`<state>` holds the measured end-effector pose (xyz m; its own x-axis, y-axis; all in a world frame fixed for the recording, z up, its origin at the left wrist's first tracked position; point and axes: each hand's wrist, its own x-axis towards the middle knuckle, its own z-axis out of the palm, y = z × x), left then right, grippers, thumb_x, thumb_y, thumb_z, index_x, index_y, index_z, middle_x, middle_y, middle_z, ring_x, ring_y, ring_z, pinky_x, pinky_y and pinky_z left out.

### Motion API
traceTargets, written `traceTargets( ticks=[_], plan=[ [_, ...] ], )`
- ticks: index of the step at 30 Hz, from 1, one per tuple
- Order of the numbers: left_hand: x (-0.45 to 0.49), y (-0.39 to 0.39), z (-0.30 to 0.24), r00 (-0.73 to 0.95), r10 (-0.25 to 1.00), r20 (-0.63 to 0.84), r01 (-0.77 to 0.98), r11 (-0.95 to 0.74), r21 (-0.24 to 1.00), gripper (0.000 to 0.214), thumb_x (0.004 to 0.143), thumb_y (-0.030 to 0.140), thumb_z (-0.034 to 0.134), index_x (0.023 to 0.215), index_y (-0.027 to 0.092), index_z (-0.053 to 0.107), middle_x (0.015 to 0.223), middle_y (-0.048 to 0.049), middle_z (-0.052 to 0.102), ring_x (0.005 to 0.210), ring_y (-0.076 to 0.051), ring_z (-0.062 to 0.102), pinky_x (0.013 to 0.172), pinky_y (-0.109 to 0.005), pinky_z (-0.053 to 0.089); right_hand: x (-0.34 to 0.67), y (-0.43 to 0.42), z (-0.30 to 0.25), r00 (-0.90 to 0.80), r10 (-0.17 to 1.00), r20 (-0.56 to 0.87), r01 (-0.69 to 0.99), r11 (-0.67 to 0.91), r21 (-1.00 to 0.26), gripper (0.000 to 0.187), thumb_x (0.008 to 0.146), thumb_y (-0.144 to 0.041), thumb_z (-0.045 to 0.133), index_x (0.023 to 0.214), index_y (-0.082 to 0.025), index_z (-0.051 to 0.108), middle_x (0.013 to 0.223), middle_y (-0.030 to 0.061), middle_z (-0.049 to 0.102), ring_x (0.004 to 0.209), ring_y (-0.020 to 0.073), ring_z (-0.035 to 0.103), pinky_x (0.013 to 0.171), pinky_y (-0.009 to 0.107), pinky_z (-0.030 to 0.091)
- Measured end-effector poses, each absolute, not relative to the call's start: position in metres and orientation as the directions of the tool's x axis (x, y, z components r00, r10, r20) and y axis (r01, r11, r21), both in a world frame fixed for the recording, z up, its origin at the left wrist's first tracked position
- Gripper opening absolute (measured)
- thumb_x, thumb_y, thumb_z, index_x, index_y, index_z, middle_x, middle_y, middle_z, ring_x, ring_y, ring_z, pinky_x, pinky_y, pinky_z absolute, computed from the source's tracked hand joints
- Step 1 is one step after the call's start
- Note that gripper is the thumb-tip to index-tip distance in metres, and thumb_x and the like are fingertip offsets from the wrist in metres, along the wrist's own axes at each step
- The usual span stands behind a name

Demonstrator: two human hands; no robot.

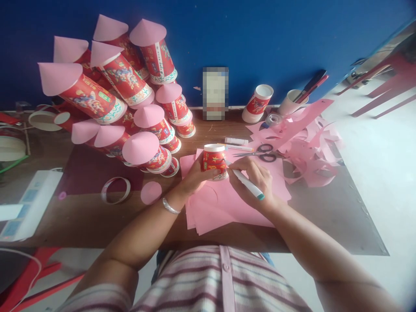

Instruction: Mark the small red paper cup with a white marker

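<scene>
Red printed paper cup with a white rim, mid-frame, gripped by the fingers of my left hand, thumb across its lower front. Right hand: fingers closed round a white marker with a green end, tip end up by the cup's right side; can't tell if it's touching.

Done, as I judge it: the batch of red paper cups with pink paper cones, upper left to centre left; the ones facing me carry teal squiggles on their white bands. Some are partly hidden, so no count.

Left: my cup has no cone. Its lower white band seems to have some teal marks, but my thumb covers part, so call the band partway at best. Another coneless red paper cup is at upper right, no teal that I can make out.

Cone stock: flat pink paper sheets under my hands, black-handled scissors lying on them, curly pink paper offcuts right of centre. Cutting looks well along.
</scene>
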<state>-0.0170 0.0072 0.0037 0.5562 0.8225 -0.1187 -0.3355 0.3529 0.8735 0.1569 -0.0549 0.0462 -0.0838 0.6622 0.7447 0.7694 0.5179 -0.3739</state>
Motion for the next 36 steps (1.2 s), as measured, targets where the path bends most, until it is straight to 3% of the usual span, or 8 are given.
traceTargets(
  ticks=[17, 27, 36],
  plan=[
    [-0.018, 0.007, 0.004, 0.579, 0.809, -0.104, -0.346, 0.359, 0.867, 0.046, 0.074, 0.034, 0.088, 0.114, 0.019, 0.07, 0.104, -0.0052, 0.074, 0.097, -0.02, 0.068, 0.09, -0.036, 0.055, 0.158, -0.053, 0.045, -0.088, 0.645, 0.759, 0.783, 0.515, -0.347, 0.018, 0.092, -0.006, 0.06, 0.093, -0.023, 0.055, 0.073, -0.0033, 0.067, 0.063, 0.0109, 0.065, 0.058, 0.021, 0.049],
    [-0.018, 0.008, 0.005, 0.581, 0.811, -0.068, -0.334, 0.314, 0.889, 0.039, 0.077, 0.033, 0.086, 0.108, 0.018, 0.067, 0.097, -0.0037, 0.072, 0.09, -0.018, 0.067, 0.082, -0.032, 0.054, 0.161, -0.056, 0.05, -0.101, 0.607, 0.789, 0.74, 0.576, -0.348, 0.016, 0.094, -0.01, 0.061, 0.097, -0.025, 0.057, 0.074, -0.0029, 0.066, 0.06, 0.0123, 0.065, 0.054, 0.024, 0.05],
    [-0.019, 0.008, -0.006, 0.567, 0.817, -0.1, -0.241, 0.281, 0.929, 0.057, 0.075, 0.034, 0.089, 0.122, 0.02, 0.06, 0.108, -0.0068, 0.072, 0.098, -0.022, 0.07, 0.081, -0.032, 0.054, 0.16, -0.056, 0.047, -0.15, 0.59, 0.793, 0.718, 0.617, -0.323, 0.021, 0.092, -0.007, 0.063, 0.103, -0.024, 0.058, 0.078, -0.0025, 0.069, 0.064, 0.0121, 0.066, 0.057, 0.024, 0.053]
  ],
)
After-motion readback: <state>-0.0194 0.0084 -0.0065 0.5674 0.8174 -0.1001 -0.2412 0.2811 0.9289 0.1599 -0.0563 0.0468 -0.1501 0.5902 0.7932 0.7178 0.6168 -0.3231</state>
